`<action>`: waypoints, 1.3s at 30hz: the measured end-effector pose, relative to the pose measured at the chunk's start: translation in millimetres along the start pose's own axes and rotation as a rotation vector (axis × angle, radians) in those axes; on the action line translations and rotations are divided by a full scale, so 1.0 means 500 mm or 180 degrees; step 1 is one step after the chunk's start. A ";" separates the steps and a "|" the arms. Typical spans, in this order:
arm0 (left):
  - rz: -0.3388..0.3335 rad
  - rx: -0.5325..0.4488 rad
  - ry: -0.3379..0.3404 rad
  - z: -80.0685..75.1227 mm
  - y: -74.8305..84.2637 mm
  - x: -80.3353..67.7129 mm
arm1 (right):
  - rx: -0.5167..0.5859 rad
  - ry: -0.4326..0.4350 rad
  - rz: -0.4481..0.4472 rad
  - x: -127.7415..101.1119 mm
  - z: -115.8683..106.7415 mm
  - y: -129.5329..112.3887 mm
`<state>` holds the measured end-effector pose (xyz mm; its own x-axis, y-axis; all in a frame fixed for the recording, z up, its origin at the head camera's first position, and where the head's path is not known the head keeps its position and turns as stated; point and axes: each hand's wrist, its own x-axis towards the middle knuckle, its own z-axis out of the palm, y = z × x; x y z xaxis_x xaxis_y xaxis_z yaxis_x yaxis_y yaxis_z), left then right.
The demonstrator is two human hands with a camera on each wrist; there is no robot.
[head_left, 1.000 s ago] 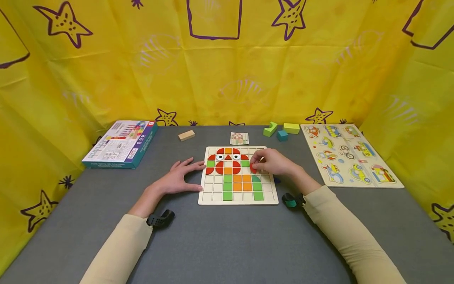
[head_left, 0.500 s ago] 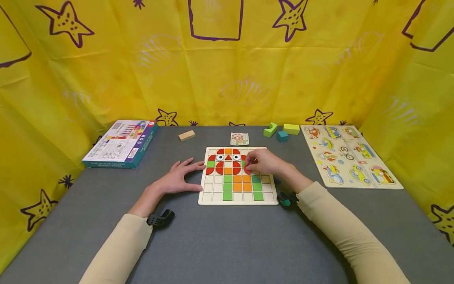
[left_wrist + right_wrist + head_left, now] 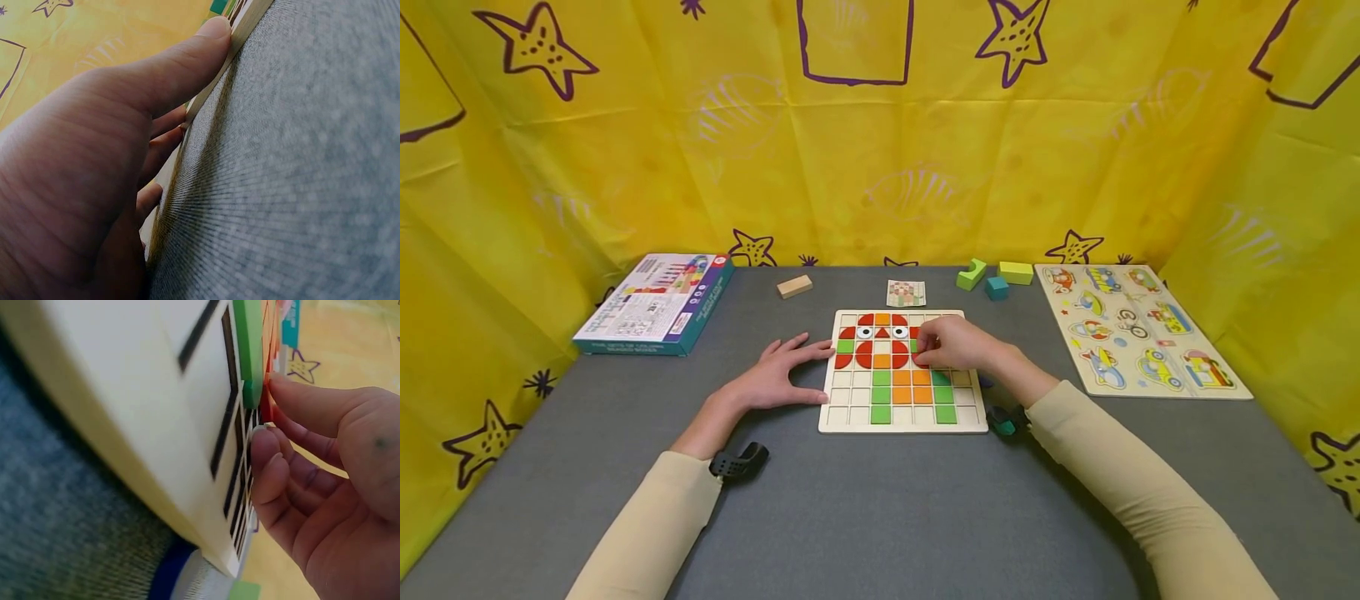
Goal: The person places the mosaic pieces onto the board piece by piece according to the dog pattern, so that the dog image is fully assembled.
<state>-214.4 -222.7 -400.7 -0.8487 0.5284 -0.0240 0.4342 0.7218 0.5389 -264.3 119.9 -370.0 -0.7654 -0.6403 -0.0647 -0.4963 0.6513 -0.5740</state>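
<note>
A pale wooden grid board (image 3: 850, 417) lies on the grey table, with red, orange, green and eye-patterned tiles forming a figure. Spread fingers and thumb of my left hand (image 3: 771, 375) touch the board's left edge; the left wrist view shows the thumb (image 3: 212, 37) against its side. Over the board's right part, my right hand (image 3: 958, 343) pinches a red tile (image 3: 267, 409) down at the grid, just right of the orange and red middle tiles. Most of that tile is hidden by the fingers in the head view. A green tile (image 3: 250, 356) sits close by it.
Behind the board lies a small picture card (image 3: 906, 292). A wooden block (image 3: 794, 287), a lime arch block (image 3: 972, 273), a teal cube (image 3: 997, 287) and a yellow-green block (image 3: 1016, 272) stand farther back. A box (image 3: 655, 304) is left, a vehicle puzzle board (image 3: 1138, 329) right.
My right hand has moved left across the board with the red tile and lowered it to the cell beside the middle tiles. The left hand has stayed at the edge.
</note>
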 end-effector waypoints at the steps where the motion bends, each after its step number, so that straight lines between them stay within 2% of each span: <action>1: -0.0002 -0.0004 0.0004 0.000 0.000 0.000 | -0.0031 -0.0002 -0.0004 0.001 -0.001 -0.002; 11: 0.0008 -0.0001 0.0039 0.001 -0.003 -0.003 | -0.0169 -0.0172 -0.0043 0.001 -0.003 -0.015; 24: 0.0021 -0.0019 0.0024 0.002 -0.002 -0.002 | -0.0053 -0.0208 -0.0139 -0.005 -0.005 0.001; 32: -0.0036 -0.0004 0.0021 0.000 0.002 -0.001 | 0.0151 -0.0064 -0.0116 -0.040 -0.031 0.020; 39: -0.0030 -0.0010 0.0023 -0.001 0.003 0.001 | 0.0308 0.0031 0.0093 -0.085 -0.048 0.052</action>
<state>-214.2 -221.8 -399.3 -0.8549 0.5182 -0.0229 0.4251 0.7253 0.5414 -254.4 173.7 -362.7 -0.7832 -0.6172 -0.0750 -0.4320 0.6270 -0.6483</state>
